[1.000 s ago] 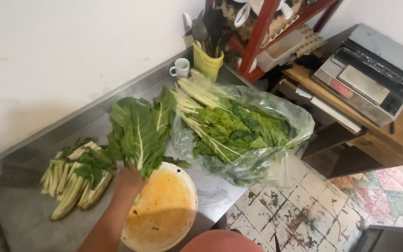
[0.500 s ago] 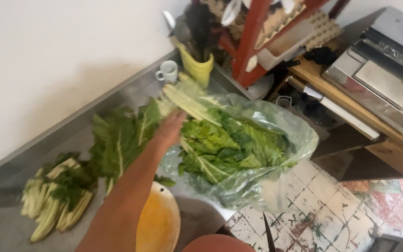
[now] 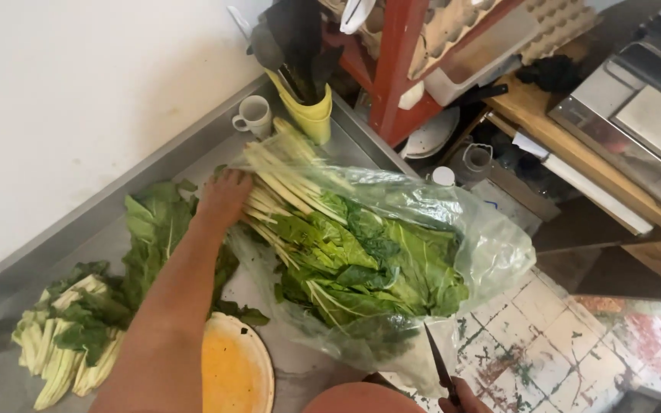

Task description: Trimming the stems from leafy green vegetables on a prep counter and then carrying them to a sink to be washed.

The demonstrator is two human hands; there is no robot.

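A clear plastic bag [image 3: 491, 252] full of green chard [image 3: 361, 260] lies on the steel counter [image 3: 86, 237], its pale stalks [image 3: 284, 180] sticking out toward the wall. My left hand [image 3: 223, 197] reaches across and closes on the stalk ends at the bag's mouth. At the bottom edge only part of my right hand [image 3: 464, 399] shows, holding a dark-bladed knife [image 3: 439, 363] that points up beside the bag.
Loose chard leaves [image 3: 154, 229] and a pile of cut stalks [image 3: 63, 352] lie at the left. A round yellow board [image 3: 235, 375] sits near the counter's front. A white mug [image 3: 254, 118], a yellow utensil holder [image 3: 311, 115] and a red shelf post [image 3: 392, 69] stand behind.
My left arm has moved from the leaves by the yellow board up and right to the stalk ends at the bag. The view has shifted closer, and the knife now shows.
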